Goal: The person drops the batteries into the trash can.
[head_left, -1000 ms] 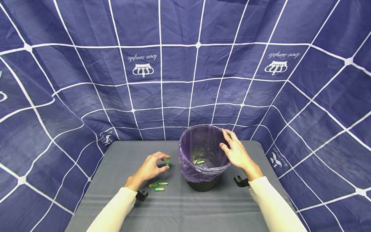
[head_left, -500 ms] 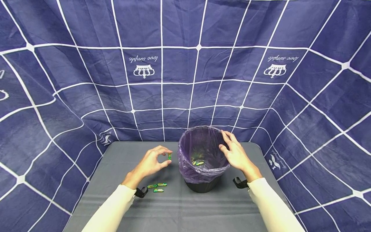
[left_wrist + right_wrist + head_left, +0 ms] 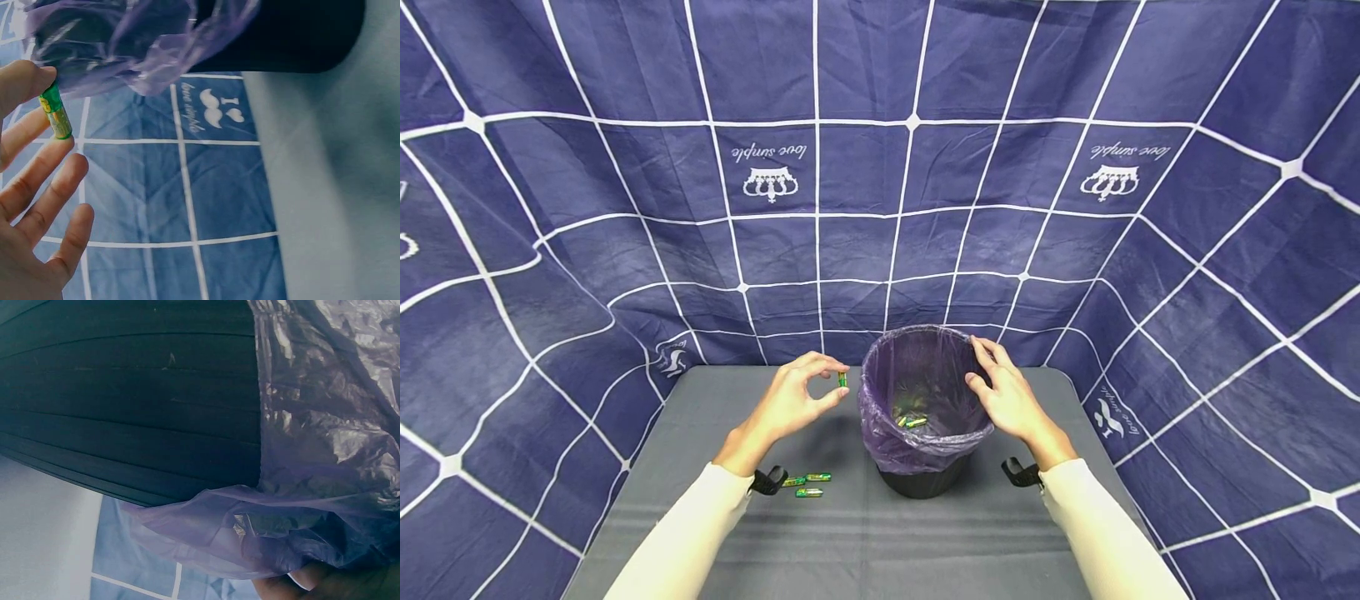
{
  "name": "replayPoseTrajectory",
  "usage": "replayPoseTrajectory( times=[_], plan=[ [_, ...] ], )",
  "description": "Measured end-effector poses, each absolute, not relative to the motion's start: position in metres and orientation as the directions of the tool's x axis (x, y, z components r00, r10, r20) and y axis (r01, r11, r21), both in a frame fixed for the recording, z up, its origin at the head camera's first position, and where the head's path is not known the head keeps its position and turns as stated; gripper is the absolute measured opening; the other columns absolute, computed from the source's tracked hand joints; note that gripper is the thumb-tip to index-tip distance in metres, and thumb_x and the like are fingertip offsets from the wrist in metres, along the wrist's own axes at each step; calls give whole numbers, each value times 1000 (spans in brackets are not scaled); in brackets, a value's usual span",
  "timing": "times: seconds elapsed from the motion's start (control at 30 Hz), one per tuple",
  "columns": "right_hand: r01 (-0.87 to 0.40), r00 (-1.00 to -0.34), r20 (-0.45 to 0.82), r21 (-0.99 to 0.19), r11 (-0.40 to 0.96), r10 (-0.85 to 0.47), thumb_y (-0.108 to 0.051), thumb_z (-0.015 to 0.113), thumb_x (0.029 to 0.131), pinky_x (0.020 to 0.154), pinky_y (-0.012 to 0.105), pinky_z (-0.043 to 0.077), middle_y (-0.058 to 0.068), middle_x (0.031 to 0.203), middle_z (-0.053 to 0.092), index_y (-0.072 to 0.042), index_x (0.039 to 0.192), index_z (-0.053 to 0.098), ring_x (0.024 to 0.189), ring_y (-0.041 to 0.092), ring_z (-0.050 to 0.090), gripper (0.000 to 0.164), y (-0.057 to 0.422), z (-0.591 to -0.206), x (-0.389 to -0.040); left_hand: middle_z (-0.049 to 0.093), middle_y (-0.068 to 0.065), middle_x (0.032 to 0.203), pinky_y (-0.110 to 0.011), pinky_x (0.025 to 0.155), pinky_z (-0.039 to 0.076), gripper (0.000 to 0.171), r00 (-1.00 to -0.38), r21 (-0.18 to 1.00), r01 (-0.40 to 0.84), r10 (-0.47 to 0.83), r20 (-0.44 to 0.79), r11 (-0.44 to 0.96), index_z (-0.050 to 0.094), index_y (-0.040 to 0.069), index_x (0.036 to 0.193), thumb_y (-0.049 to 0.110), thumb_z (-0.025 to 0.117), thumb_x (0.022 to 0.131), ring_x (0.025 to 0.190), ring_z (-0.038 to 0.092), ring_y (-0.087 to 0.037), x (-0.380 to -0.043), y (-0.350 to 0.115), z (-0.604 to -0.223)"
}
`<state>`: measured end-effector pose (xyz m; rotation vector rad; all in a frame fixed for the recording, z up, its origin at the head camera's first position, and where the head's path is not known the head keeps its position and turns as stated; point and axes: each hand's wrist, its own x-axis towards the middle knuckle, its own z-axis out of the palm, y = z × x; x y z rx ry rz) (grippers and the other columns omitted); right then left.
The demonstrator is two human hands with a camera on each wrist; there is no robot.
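Thumb and fingertips of my left hand (image 3: 790,402) pinch a small green-and-gold battery (image 3: 842,379), held upright just left of the bin's rim. The left wrist view shows this battery (image 3: 57,115) between the thumb and a fingertip, other fingers spread. A black trash bin (image 3: 917,485) stands on the table, lined with a purple plastic bag (image 3: 891,446) folded over its rim. My right hand (image 3: 1011,398) holds the bin's right rim, thumb on the inner side; the right wrist view shows only part of it below the bag. Several batteries (image 3: 914,422) lie inside the bin.
Three more green batteries (image 3: 809,493) lie on the grey table (image 3: 865,542) left of the bin, one partly behind the left wrist strap (image 3: 770,480). Blue white-lined cloth (image 3: 857,250) surrounds the table at the back and sides.
My left hand has lifted the battery off the table area and moved it slightly right, up toward the bin's rim. The right hand stays at the rim.
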<state>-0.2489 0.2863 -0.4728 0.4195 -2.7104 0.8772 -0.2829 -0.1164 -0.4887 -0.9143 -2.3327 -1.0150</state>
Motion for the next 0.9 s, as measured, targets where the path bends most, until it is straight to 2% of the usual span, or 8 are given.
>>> replayPoseTrajectory(
  times=[0.2, 0.47, 0.9],
  plan=[
    [-351, -922, 338, -530, 772, -188, -18, 62, 115, 134, 72, 42, 22, 181, 44, -3, 180, 38, 167, 50, 48, 71, 287, -472, -248, 86, -1, 122, -42, 93, 66, 32, -680, 464, 719, 383, 625, 518, 88, 17, 124, 16, 98, 94, 99, 79, -22, -287, -110, -468],
    [-359, -919, 342, -531, 768, -194, -19, 61, 115, 135, 72, 42, 23, 181, 44, -1, 180, 38, 167, 50, 49, 71, 287, -470, -248, 86, -1, 121, -37, 84, 63, 32, -635, 417, 753, 398, 662, 509, 88, 17, 126, 19, 98, 96, 94, 77, -18, -292, -96, -441],
    [-355, -923, 333, -532, 769, -195, -20, 63, 114, 135, 72, 41, 23, 181, 44, -1, 180, 39, 167, 50, 48, 72, 286, -470, -246, 84, 3, 124, -44, 94, 64, 29, -649, 439, 755, 468, 599, 486, 88, 23, 129, 31, 92, 101, 104, 80, -25, -295, -65, -402]
  ],
)
